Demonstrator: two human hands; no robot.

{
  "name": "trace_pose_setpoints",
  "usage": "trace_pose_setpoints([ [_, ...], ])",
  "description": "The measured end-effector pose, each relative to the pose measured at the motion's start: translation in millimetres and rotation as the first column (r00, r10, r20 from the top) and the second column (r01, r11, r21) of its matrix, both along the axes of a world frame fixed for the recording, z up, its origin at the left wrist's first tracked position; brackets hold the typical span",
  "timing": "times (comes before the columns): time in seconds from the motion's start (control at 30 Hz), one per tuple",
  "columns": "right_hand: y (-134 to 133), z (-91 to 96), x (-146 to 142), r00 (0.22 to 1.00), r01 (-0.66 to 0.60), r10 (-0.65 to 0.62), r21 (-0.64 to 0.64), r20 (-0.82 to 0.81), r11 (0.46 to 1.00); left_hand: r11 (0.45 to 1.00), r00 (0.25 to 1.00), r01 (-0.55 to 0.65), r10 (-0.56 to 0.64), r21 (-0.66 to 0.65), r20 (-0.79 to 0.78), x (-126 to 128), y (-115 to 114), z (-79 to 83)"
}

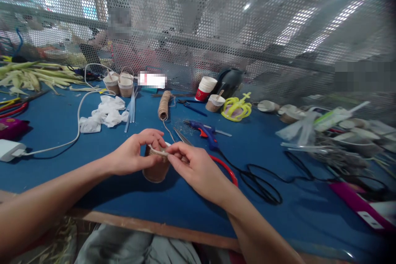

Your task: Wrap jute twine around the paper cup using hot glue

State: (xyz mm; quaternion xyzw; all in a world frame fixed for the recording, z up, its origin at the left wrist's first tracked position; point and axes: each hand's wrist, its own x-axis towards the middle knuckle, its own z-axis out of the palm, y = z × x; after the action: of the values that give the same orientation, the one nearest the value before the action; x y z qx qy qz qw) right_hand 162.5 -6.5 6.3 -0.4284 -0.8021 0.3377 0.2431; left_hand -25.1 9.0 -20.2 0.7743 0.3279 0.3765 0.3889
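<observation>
My left hand (136, 152) grips a small cup wrapped in brown twine (156, 171), fingers curled over its rim. My right hand (194, 165) pinches a pale strip (157, 152) at the cup's top edge, thumb and forefinger pressed together. A line of twine runs from the cup back to a twine spool (163, 105) lying farther up the blue table (93, 189). A blue glue gun (206, 132) lies just beyond my right hand, and scissors with red handles (227, 169) lie partly under that hand.
Two wrapped cups (119, 83), crumpled white plastic (105, 115), a yellow crown (236, 109), paper cups (206, 88), black cables (262, 181), corn husks (34, 75) and a white charger (10, 149) lie around. A perforated screen stands behind the table; another person sits beyond it.
</observation>
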Motion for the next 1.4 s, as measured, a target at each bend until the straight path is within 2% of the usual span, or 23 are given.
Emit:
trace_pose_setpoints([
  [0.27, -0.5, -1.0, -0.4, 1.0, -0.025, 0.025, -0.002, 0.008, 1.0, 0.999, 1.0, 0.024, -0.023, 0.034, -0.018, -1.8, 0.1, 1.1],
  [0.47, 0.8, -3.4, 0.6, 1.0, -0.015, 0.015, 0.0, -0.021, 1.0, 0.999, 0.999, 0.04, -0.04, -0.018, -0.005, -3.7, 0.2, 1.5],
  [0.63, -6.6, -2.5, 5.9, 0.991, 0.089, -0.094, -0.056, -0.099, 0.994, 0.997, 0.997, -0.056, 0.058, -0.045, 0.048, -6.7, 1.9, -0.4],
  [0.73, -12.4, 5.0, 10.5, 0.993, 0.015, -0.036, -0.179, -0.115, 0.984, 0.991, 0.991, -0.129, 0.128, 0.026, 0.043, -7.4, 2.7, -2.4],
  [0.8, -9.1, 11.8, 15.8, 0.997, -0.014, -0.002, -0.205, -0.077, 0.979, 0.983, 0.987, -0.16, 0.158, 0.09, 0.021, -7.2, 3.0, -3.9],
  [0.83, -3.9, 14.8, 19.7, 0.999, 0.037, -0.039, -0.175, -0.011, 0.984, 0.979, 0.986, -0.168, 0.168, 0.115, 0.007, -7.0, 3.2, -4.7],
  [0.9, 13.5, 18.0, 31.1, 0.96, 0.23, -0.219, -0.043, 0.176, 0.972, 0.973, 0.984, -0.175, 0.18, 0.154, -0.019, -6.0, 3.5, -6.0],
  [0.93, 24.9, 17.5, 38.3, 0.878, 0.365, -0.369, 0.071, 0.303, 0.928, 0.97, 0.982, -0.177, 0.185, 0.169, -0.029, -5.5, 3.5, -6.5],
  [0.97, 37.0, 15.3, 46.1, 0.814, 0.454, -0.471, 0.134, 0.34, 0.881, 0.967, 0.981, -0.18, 0.19, 0.182, -0.036, -4.8, 3.6, -6.8],
  [1.03, 60.8, 6.2, 61.4, 0.729, 0.541, -0.562, 0.174, 0.392, 0.823, 0.962, 0.98, -0.182, 0.194, 0.202, -0.044, -3.4, 3.5, -7.2],
  [1.13, 86.6, -13.6, 77.0, 0.693, 0.576, -0.559, 0.116, 0.455, 0.809, 0.962, 0.98, -0.183, 0.194, 0.204, -0.035, -1.8, 3.5, -8.2],
  [1.23, 96.5, -28.2, 81.5, 0.711, 0.596, -0.546, 0.032, 0.444, 0.803, 0.967, 0.98, -0.194, 0.198, 0.164, -0.011, -1.5, 4.1, -10.4],
  [1.3, 95.7, -30.4, 80.4, 0.727, 0.618, -0.566, -0.012, 0.389, 0.786, 0.97, 0.979, -0.201, 0.203, 0.135, 0.005, -1.7, 4.7, -12.0],
  [1.4, 86.4, -22.5, 75.7, 0.765, 0.631, -0.603, -0.081, 0.225, 0.771, 0.974, 0.979, -0.203, 0.201, 0.097, 0.03, -1.8, 5.7, -13.6],
])
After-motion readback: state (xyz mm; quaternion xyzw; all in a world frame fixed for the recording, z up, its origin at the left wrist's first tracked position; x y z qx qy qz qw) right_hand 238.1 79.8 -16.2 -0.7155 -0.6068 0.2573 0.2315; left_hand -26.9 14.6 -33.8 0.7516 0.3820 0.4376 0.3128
